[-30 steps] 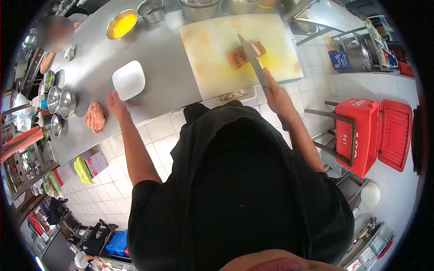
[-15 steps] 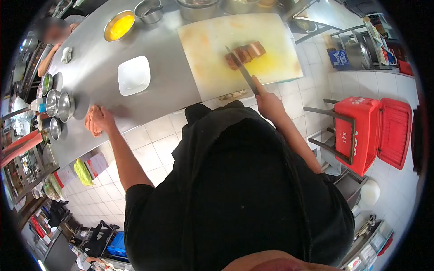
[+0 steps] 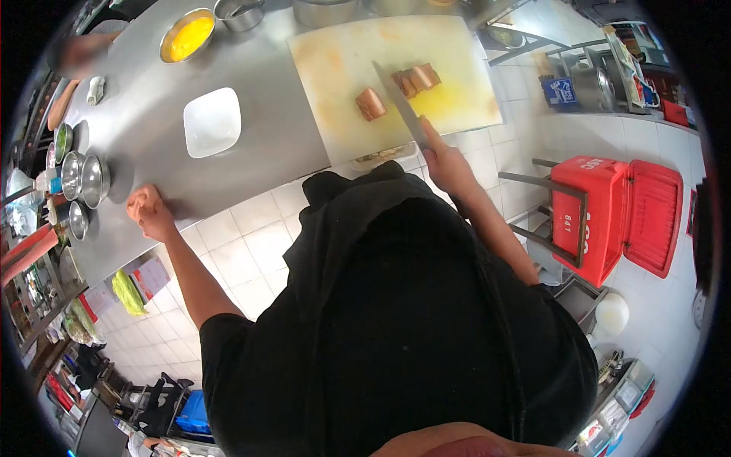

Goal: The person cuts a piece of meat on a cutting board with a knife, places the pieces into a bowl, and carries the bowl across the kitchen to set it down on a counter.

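My right hand (image 3: 451, 169) grips the handle of a long kitchen knife (image 3: 403, 107), its blade resting across the pale cutting board (image 3: 343, 53). Left of the blade lies one separate chunk of browned meat (image 3: 371, 104). On the blade's other side, several meat pieces (image 3: 417, 79) sit close together, with a yellow stain on the board beside them. Far to the left, my left hand (image 3: 156, 219) is closed around what looks like a crumpled orange-pink cloth (image 3: 139, 200), at the steel counter's front edge. The fingers partly hide it.
A white square bowl (image 3: 213, 123) stands on the steel counter (image 3: 266, 114). Behind it are a bowl of yellow liquid (image 3: 188, 39) and a metal pot (image 3: 238, 15). Metal bowls (image 3: 94, 181) line the left end. Another person's arm (image 3: 62, 105) is at the far left. A red bin (image 3: 571, 221) stands right.
The knife has pulled away from the meat, and one chunk now lies apart on the left. My left hand has drawn slightly towards the counter's edge, with the cloth bunched in it.
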Demonstrator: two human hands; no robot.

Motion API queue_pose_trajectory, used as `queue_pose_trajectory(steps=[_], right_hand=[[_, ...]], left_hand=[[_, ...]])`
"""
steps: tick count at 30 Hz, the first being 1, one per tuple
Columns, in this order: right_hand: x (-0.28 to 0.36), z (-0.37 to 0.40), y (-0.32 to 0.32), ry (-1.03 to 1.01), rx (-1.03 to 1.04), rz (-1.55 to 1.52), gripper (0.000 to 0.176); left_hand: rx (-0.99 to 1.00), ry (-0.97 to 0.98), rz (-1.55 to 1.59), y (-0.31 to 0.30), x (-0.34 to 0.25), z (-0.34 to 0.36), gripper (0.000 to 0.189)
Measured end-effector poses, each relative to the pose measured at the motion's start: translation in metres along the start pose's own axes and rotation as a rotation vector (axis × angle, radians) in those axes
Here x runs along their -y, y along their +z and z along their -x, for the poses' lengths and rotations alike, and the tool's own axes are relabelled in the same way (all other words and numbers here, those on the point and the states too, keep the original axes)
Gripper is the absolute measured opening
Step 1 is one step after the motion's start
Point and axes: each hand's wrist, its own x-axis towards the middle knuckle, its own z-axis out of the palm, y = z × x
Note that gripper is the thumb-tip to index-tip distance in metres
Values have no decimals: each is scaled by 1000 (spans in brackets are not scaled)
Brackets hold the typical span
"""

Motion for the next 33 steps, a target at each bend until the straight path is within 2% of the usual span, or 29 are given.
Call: queue_pose_trajectory(steps=[2, 3, 6, 7, 9, 10, 14, 17, 19, 20, 21, 22, 23, 24, 25, 26, 27, 30, 31, 33], right_hand=[[-8, -7, 2, -5, -6, -42, 71], [-12, -11, 3, -3, -13, -67, 71], [-17, -23, 4, 75, 49, -19, 68], [-24, -28, 6, 57, 7, -34, 67], [-36, -37, 10, 15, -70, -63, 65], [-42, -42, 7, 35, -69, -72, 64], [-73, -61, -15, 51, -115, -45, 61], [-83, -66, -27, 49, -152, 29, 63], [-51, -49, -44, 41, -126, 23, 68], [-54, -44, -37, -146, -207, -38, 71], [-26, -33, -46, -80, -106, -35, 75], [-13, -27, -39, -192, -87, -39, 77], [-9, -21, -34, -298, -73, -45, 78], [0, -23, -30, -392, -72, -51, 79], [11, -28, -26, -469, -18, -54, 81], [21, -30, -21, -538, 31, -56, 83], [39, -32, -19, -628, 71, -97, 70], [85, -53, 8, -717, 61, -67, 61], [102, -59, 16, -732, 92, -36, 58], [140, -74, 41, -784, 103, 42, 54]], left_hand=[[-29, 181, -401, -3, -13, 6, 28], [-138, 470, -867, 9, -9, 12, 27], [-246, 689, -964, 17, -45, 31, 31], [-302, 736, -951, 24, -44, 39, 41], [43, 381, -292, 25, -41, 52, 48], [101, 178, 1, 24, -42, 59, 51], [-5, 303, -33, 28, -19, 61, 50], [42, 297, 30, 39, -13, 53, 45], [105, 264, 4, 44, -5, 47, 41], [123, 245, 9, 38, -16, 53, 35], [141, 225, 13, 31, -29, 60, 29], [159, 206, 16, 24, -43, 67, 26], [160, 10, 181, 2, -82, 86, 27], [199, -56, 383, 20, -56, 92, 29], [218, -87, 213, 20, -62, 102, 33], [348, -309, 283, -4, -96, 112, 33], [294, -422, 545, -11, -112, 128, 30], [182, -722, 1193, -35, -162, 168, 20], [200, -763, 1296, -35, -168, 179, 20], [228, -694, 1516, -36, -189, 200, 24]])
